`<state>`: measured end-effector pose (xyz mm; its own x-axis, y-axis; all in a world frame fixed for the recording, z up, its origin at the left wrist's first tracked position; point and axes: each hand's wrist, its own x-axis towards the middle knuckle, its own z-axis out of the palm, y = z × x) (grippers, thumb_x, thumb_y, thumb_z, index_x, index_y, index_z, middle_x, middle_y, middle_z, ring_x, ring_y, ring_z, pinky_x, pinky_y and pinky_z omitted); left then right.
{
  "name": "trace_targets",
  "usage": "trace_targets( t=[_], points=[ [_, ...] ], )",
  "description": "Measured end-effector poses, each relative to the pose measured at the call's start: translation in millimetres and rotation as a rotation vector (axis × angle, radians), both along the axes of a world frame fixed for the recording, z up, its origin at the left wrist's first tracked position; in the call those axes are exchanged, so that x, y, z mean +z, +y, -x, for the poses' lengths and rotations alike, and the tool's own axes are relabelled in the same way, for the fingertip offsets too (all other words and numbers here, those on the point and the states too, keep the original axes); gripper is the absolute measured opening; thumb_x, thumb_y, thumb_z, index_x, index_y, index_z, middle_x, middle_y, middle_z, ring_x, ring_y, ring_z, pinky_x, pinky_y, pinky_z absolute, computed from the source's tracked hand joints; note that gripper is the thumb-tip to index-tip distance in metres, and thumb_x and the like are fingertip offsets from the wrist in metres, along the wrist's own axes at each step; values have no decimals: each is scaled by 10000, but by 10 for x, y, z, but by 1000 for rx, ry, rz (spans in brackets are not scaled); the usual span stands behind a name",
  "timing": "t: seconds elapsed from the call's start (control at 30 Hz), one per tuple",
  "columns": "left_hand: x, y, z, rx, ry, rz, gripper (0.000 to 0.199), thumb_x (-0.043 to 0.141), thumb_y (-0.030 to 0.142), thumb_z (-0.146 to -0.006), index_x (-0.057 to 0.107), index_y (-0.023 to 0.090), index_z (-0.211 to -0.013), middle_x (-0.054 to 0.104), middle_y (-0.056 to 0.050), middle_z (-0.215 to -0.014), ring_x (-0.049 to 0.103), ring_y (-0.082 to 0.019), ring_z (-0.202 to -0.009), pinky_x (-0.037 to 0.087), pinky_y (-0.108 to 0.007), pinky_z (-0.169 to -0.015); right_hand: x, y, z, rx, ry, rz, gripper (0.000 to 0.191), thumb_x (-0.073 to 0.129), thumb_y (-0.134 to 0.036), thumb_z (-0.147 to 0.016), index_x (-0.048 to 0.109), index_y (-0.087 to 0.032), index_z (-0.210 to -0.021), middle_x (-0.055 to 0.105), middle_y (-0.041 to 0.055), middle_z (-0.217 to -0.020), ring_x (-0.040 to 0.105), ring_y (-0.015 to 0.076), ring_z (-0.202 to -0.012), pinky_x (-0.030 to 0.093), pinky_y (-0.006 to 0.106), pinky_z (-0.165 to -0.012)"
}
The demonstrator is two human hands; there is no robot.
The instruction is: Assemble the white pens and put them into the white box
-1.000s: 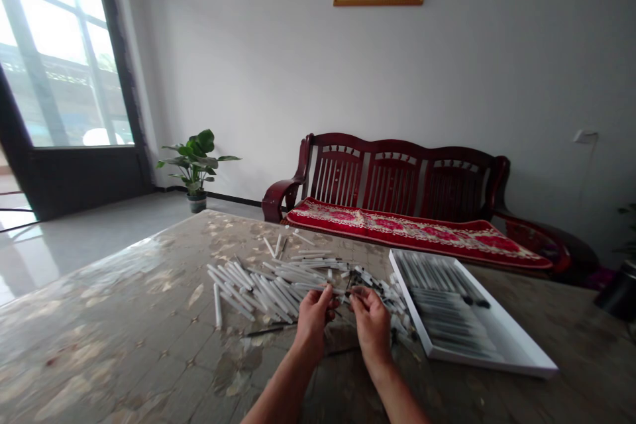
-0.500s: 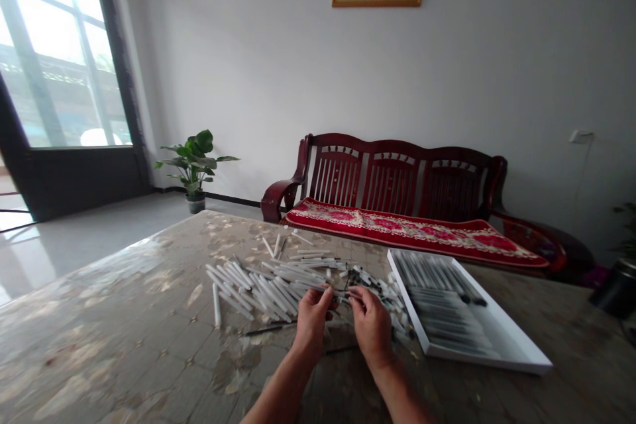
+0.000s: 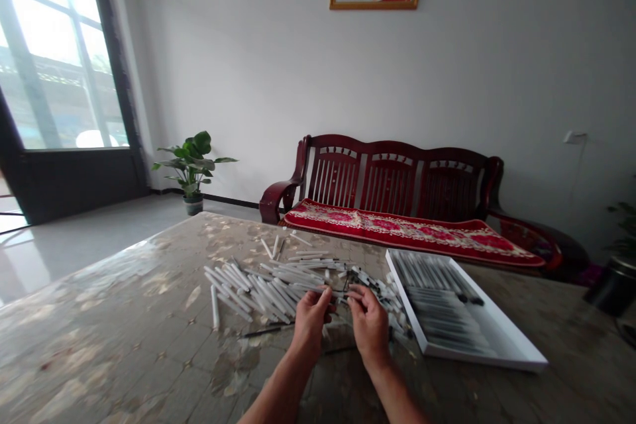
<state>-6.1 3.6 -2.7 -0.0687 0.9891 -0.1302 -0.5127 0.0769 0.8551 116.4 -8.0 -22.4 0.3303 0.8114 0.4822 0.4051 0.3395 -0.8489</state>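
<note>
Over the pile on the table, my left hand [image 3: 311,321] is closed, thumb and fingers pinching one end of a slim pen [image 3: 338,293]. My right hand [image 3: 370,324] pinches its other end, the fingertips close to those of the left. The pen is pale with a dark section; its ends are hidden by my fingers. Just beyond the hands spreads a heap of white pen barrels [image 3: 253,288]. Small black and clear pen parts [image 3: 372,281] lie behind and beside my right hand. A dark thin rod [image 3: 268,330] rests left of my left hand.
To the right a shallow white box [image 3: 517,338] holds rows of pens [image 3: 430,271]. The patterned table [image 3: 124,331] reaches toward a dark red wooden bench [image 3: 387,175]. A potted plant [image 3: 193,165] stands on the floor behind, and a dark cylindrical container [image 3: 613,285] is at far right.
The view has shifted slightly. Both hands keep their pinch on the pen, with only slight movement of the right fingers.
</note>
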Motion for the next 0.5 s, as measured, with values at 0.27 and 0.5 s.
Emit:
trace_targets(
  t=[0.27, 0.5],
  points=[
    [-24, 14, -12, -33, -35, 29, 494, 860, 512, -469, 615, 145, -690, 640, 5, -603, 511, -67, -477, 328, -171, -431, 35, -36, -21, 6, -139, -95, 227, 528, -263, -840, 702, -217, -979, 761, 72, -944, 719, 204, -873, 550, 294, -813],
    [-34, 21, -11, 9, 21, -38, 487, 848, 524, -486, 618, 144, -685, 626, 12, -585, 511, -77, -474, 341, -186, -431, 103, -50, -24, 69, -82, 41, 306, 506, -313, -850, 656, -183, -1082, 746, 43, -807, 694, 188, -706, 534, 258, -639]
  ],
)
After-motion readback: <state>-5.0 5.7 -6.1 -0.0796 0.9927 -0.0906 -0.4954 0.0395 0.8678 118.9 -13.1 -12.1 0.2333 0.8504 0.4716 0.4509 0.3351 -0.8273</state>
